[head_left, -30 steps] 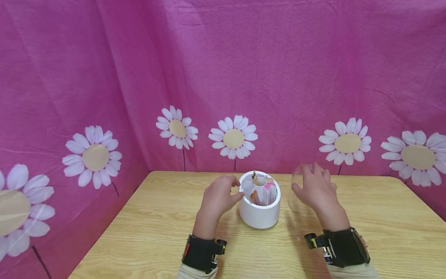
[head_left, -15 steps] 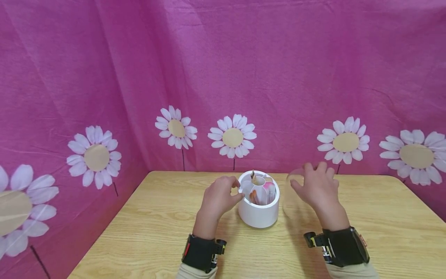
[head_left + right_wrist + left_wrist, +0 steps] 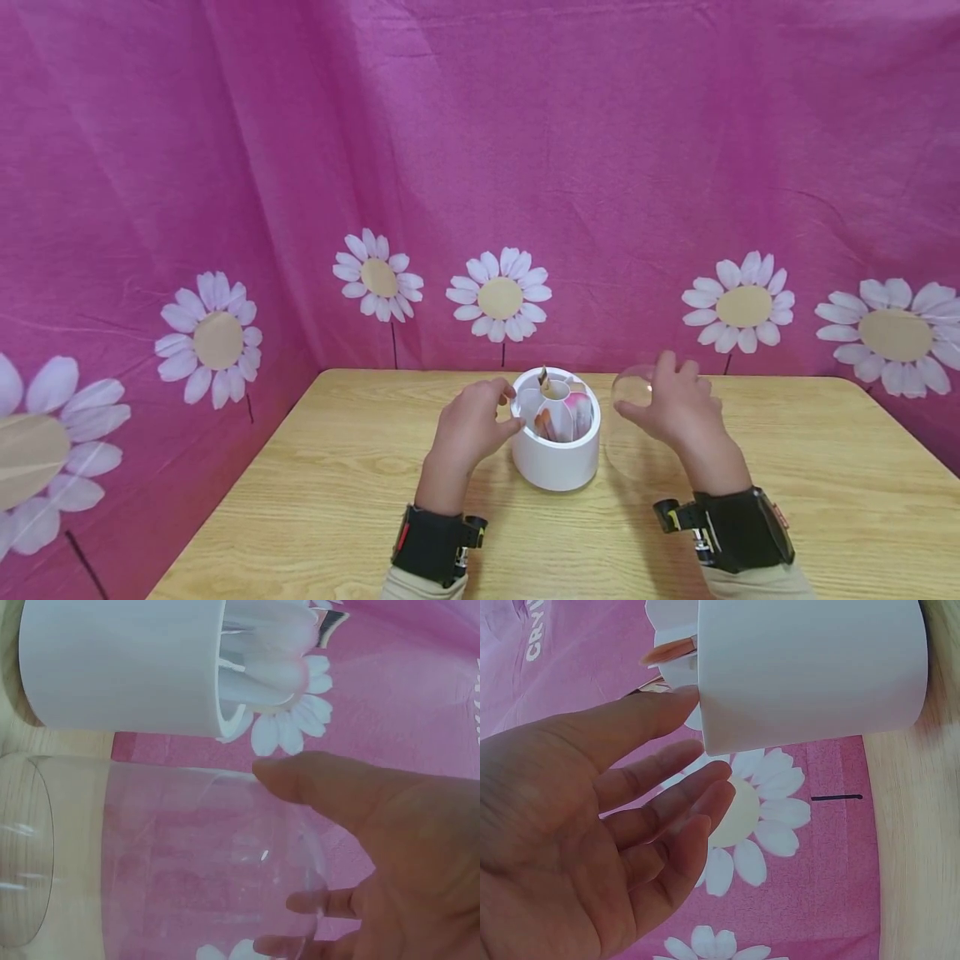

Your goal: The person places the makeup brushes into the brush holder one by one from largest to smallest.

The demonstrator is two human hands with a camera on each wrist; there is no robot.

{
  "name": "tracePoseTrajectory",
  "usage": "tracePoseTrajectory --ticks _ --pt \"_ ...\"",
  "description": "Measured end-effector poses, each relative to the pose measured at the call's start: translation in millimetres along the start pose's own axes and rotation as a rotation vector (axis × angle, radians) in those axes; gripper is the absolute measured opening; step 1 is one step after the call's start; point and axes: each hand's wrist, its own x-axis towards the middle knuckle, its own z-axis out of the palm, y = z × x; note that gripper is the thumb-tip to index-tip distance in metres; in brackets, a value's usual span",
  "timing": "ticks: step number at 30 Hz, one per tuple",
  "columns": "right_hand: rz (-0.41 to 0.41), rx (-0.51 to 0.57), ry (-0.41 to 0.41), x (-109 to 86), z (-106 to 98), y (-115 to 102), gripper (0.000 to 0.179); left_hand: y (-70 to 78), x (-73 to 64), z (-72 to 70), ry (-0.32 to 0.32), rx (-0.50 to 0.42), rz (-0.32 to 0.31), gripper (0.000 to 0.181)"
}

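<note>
A round white makeup brush holder point(image 3: 556, 463) with inner compartments stands upright on the table. Inside are several makeup brushes point(image 3: 577, 412), some with pink-and-white heads, others brown. My left hand point(image 3: 471, 423) is at its left rim, thumb and index finger curved against the edge; in the left wrist view the thumb point(image 3: 664, 709) meets the rim while the other fingers curl below it. To the right, my right hand point(image 3: 684, 408) grips a clear dome cover point(image 3: 217, 847) by its rounded top, thumb on one side and fingers on the other. The cover is beside the holder.
The wood-grain table point(image 3: 360, 500) reaches back to a pink cloth point(image 3: 600, 167) printed with large white daisies. The cloth also hangs along the left side.
My right hand and the clear cover have shifted slightly left, closer to the holder. My left hand stays at the holder's rim.
</note>
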Motion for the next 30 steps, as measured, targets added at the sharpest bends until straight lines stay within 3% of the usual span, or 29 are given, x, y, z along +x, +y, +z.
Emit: tracePoseTrajectory --ticks 7,17,22,30 --pt "0.028 0.053 -0.099 -0.1 3.0 3.5 0.086 -1.2 -0.3 1.0 -0.009 0.004 -0.011 0.042" --pt "0.030 0.043 -0.056 2.6 4.1 6.5 0.104 -2.0 -2.0 3.6 -0.094 -0.045 -0.032 0.052" --pt "0.067 0.065 0.047 3.8 -0.7 2.3 0.120 -3.4 -2.0 4.0 -0.100 -0.049 -0.027 0.052" --pt "0.056 0.135 0.390 1.7 -11.1 -12.6 0.106 -4.8 -1.1 3.2 -0.107 -0.071 -0.035 0.053"
